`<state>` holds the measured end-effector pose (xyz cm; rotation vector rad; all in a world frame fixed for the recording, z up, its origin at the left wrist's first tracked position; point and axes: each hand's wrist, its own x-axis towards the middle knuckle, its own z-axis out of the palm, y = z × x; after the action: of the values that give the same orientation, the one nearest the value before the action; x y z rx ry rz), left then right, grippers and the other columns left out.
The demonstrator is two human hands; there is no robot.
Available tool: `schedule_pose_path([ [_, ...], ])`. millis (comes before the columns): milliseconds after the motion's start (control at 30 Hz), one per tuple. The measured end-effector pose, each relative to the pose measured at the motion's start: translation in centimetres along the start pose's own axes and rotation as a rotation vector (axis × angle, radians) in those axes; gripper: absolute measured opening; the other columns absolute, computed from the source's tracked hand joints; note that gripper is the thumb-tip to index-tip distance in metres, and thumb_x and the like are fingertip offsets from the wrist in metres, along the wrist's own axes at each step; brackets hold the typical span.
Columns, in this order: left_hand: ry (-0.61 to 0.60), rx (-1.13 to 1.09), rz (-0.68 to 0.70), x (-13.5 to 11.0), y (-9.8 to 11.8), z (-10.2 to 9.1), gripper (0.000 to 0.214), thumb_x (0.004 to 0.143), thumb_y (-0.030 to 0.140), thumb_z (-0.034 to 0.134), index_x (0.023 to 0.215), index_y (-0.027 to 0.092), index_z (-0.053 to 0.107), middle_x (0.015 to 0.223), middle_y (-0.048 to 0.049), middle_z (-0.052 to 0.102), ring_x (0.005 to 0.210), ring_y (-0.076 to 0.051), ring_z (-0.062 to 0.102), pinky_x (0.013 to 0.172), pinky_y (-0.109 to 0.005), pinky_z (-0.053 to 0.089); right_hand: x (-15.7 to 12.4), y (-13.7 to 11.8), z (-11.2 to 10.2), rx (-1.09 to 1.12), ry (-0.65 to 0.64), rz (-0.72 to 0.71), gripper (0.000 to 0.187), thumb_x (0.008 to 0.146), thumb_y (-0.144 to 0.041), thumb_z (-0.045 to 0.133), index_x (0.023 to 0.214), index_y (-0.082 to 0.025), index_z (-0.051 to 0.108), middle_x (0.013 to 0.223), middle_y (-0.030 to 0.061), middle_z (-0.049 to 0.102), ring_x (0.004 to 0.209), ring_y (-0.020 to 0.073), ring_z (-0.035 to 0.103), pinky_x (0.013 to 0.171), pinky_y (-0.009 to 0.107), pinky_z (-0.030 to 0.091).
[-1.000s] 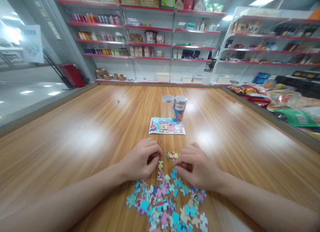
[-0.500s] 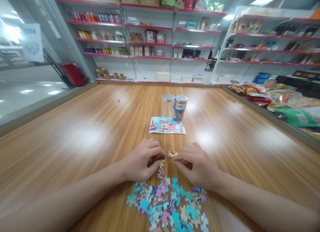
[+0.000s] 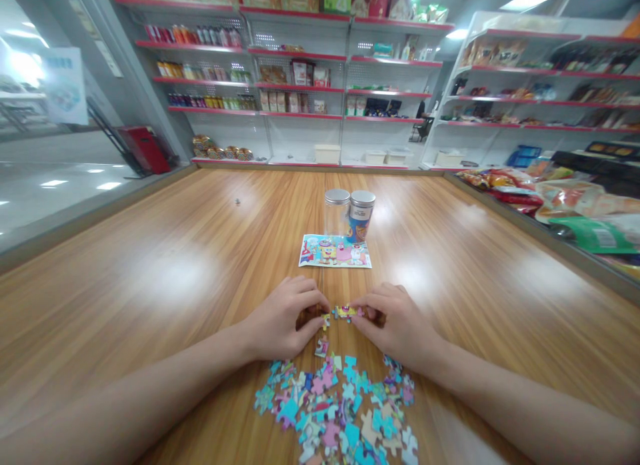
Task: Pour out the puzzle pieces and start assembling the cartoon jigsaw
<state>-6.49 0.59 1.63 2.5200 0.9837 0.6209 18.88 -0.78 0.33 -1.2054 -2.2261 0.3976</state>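
My left hand has its thumb and forefinger closed around a small yellow puzzle piece, partly hidden by the fingers. Close by, my right hand pinches the right end of a short strip of puzzle pieces, yellow with pink and blue bits, at table level. A narrow gap separates this strip from the piece at my left fingertips. Just below my left thumb lies another puzzle piece with pink and white on it. Nearer to me spreads a heap of loose puzzle pieces, mostly blue, pink and beige.
Beyond my hands a cartoon picture sheet lies flat on the wooden table. Behind it stand a clear jar and a blue-labelled jar, both with silver lids. Snack bags fill the right side; stocked shelves line the back.
My right hand has shifted its fingers to the right end of the strip, baring more of it. My left hand has moved only slightly, still at the yellow piece.
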Motion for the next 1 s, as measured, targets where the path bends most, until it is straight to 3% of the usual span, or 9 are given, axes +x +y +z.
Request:
schedule_pose_path([
  [133, 0.017, -0.021, 0.014, 0.0, 0.0, 0.0, 0.016, 0.09, 0.016, 0.054, 0.1, 0.018, 0.067, 0.09, -0.0045, 0.061, 0.088, -0.02, 0.054, 0.082, -0.035, 0.041, -0.1, 0.1, 0.0, -0.003, 0.002, 0.003, 0.007, 0.089, -0.026, 0.07, 0.095, -0.025, 0.073, 0.075, -0.0022, 0.064, 0.076, 0.0157, 0.058, 0.078, 0.034, 0.037],
  [300, 0.002, 0.032, -0.009, 0.2, 0.1, 0.1, 0.018, 0.087, 0.027, 0.066, 0.103, 0.019, 0.066, 0.094, -0.005, 0.061, 0.09, -0.022, 0.054, 0.082, -0.036, 0.041, -0.1, 0.1, 0.0, -0.008, 0.001, -0.002, 0.007, 0.089, -0.026, 0.07, 0.094, -0.026, 0.074, 0.074, -0.0021, 0.064, 0.076, 0.016, 0.058, 0.078, 0.034, 0.038],
  [1000, 0.086, -0.031, -0.099, 0.4, -1.2, 1.2, 0.009, 0.089, 0.018, 0.068, 0.094, 0.019, 0.06, 0.093, -0.0012, 0.064, 0.09, -0.019, 0.057, 0.082, -0.033, 0.043, 0.0, -0.4, -0.4, 0.02, -0.069, -0.044, 0.008, 0.088, -0.024, 0.068, 0.093, -0.026, 0.075, 0.073, -0.0015, 0.064, 0.076, 0.0165, 0.058, 0.079, 0.035, 0.036],
])
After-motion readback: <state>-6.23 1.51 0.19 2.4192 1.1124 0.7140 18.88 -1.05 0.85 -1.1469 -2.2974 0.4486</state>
